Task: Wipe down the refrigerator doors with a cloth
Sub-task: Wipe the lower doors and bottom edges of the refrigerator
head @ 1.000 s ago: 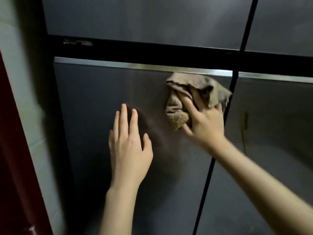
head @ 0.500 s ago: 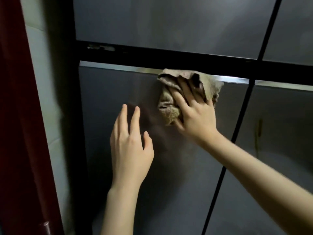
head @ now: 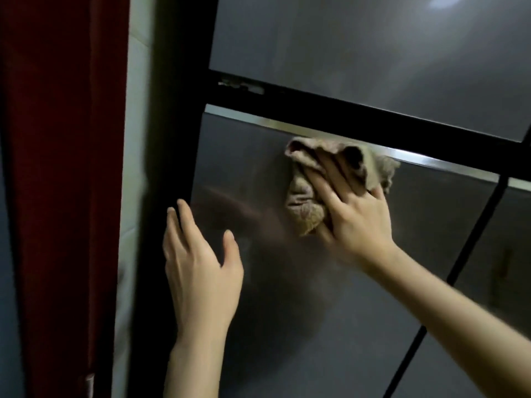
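A: Where is the cloth [head: 330,179]?

B: It is under the right hand [head: 355,214], squashed flat on the lower left door [head: 287,311]. It sits right up at the top of that door, touching the shiny silver strip [head: 416,160] along the edge.

A: What are the fingers doing?

B: The right fingers [head: 319,182] are spread out and pushing down on the cloth. Some of the cloth folds over them. The left hand [head: 201,271] has nothing in it. Its fingers are open, a little apart, and lie near the left edge of the same door. I cannot tell if it really touches.

A: Which way is there more door to wipe?

B: I think to the left and down. The cloth pokes out on the left side of the fingers, so a push to the left would lead with cloth. The door is taller than it is wide.

A: What does it all feel like?

B: The cloth looks soft, fuzzy and brown, all bunched up. The door is dark grey, smooth and a bit shiny. A black gap [head: 474,239] splits it from the door on the right.
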`<state>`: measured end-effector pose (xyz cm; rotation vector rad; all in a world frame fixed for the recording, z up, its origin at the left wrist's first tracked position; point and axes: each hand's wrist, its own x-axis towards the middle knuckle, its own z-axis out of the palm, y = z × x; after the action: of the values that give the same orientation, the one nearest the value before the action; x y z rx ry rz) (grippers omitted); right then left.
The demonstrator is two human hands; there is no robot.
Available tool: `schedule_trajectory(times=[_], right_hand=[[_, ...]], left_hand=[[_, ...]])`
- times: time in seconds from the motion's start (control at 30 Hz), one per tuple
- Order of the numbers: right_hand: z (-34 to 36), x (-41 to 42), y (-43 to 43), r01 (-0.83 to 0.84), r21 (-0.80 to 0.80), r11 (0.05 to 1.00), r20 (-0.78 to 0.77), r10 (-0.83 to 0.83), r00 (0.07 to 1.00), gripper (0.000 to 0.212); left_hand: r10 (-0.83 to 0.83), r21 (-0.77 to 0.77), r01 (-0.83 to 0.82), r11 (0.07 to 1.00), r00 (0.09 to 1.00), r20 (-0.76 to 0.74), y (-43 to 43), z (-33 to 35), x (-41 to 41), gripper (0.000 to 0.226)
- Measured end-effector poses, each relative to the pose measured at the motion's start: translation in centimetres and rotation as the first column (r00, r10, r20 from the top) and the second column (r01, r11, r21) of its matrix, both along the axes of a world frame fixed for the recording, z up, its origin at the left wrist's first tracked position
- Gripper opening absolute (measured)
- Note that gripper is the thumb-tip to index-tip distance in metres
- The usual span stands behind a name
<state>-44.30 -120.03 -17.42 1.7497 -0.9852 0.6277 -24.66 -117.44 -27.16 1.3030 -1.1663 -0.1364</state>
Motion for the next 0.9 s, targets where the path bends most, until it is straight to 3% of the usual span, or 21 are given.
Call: schedule_trajectory(times=[0.03, 0.1, 0.23, 0.33, 0.4, 0.5, 0.57, 0.67, 0.77, 0.83, 0.9], right_hand=[[-0.9, 0.8, -0.2, -0.010, -0.012, 1.000, 0.058, 0.011, 0.998, 0.066], [-3.9, 1.1, -0.3, -0.023, -0.001, 1.000, 0.031, 0.023, 0.999, 0.062], [-9.4, -2.1, 1.1, 0.043, 0.163, 0.986, -0.289, 0.006, 0.957, 0.057], [-7.9, -3.4, 1.5, -0.015, 0.169, 0.986, -0.371, 0.078, 0.926, 0.059], [-4.6, -1.3, 0.6, -0.062, 0.111, 0.992, -0.327, 0.095, 0.940, 0.060], [-1.9, 3.3, -1.8, 0.019, -0.030, 0.999, -0.073, -0.021, 0.997, 0.061], [-3.8, 5.6, -2.5, 0.003, -0.008, 1.000, 0.033, -0.003, 0.999, 0.060], [-8.4, 5.7, -2.0, -0.104, 0.138, 0.985, -0.169, 0.127, 0.977, 0.060], [-8.2, 5.0, -1.3, -0.129, 0.249, 0.960, -0.413, 0.226, 0.882, 0.059], [-5.5, 5.7, -1.7, -0.186, 0.226, 0.956, -0.388, 0.264, 0.883, 0.055], [-2.4, 6.6, -2.6, -0.167, 0.110, 0.980, -0.258, 0.190, 0.947, 0.057]], left_hand=[[-0.019, 0.006, 0.019, 1.000, 1.000, -0.007, -0.1, -0.2, 0.1, 0.077], [-0.041, 0.005, 0.041, 0.999, 0.999, -0.012, -0.6, -0.8, 0.3, 0.076], [-0.074, 0.089, 0.074, 0.993, 0.997, -0.014, -1.6, -2.2, 0.5, 0.084], [-0.080, 0.140, 0.083, 0.987, 0.996, -0.026, -1.7, -2.4, 0.1, 0.081], [-0.053, 0.130, 0.060, 0.990, 0.997, -0.057, -1.9, -2.5, -0.2, 0.084], [-0.017, 0.088, 0.023, 0.996, 0.997, -0.074, -2.5, -3.1, -1.2, 0.095], [-0.009, 0.068, 0.015, 0.998, 0.995, -0.096, -2.8, -3.6, -1.3, 0.092], [-0.058, 0.001, 0.060, 0.998, 0.974, -0.219, -3.2, -3.7, -0.7, 0.077], [-0.107, -0.022, 0.105, 0.994, 0.947, -0.304, -3.0, -3.7, 0.6, 0.051], [-0.131, -0.002, 0.139, 0.990, 0.923, -0.361, -2.7, -3.9, 1.5, 0.042], [-0.163, 0.022, 0.189, 0.982, 0.893, -0.419, -2.7, -4.3, 1.8, 0.043]])
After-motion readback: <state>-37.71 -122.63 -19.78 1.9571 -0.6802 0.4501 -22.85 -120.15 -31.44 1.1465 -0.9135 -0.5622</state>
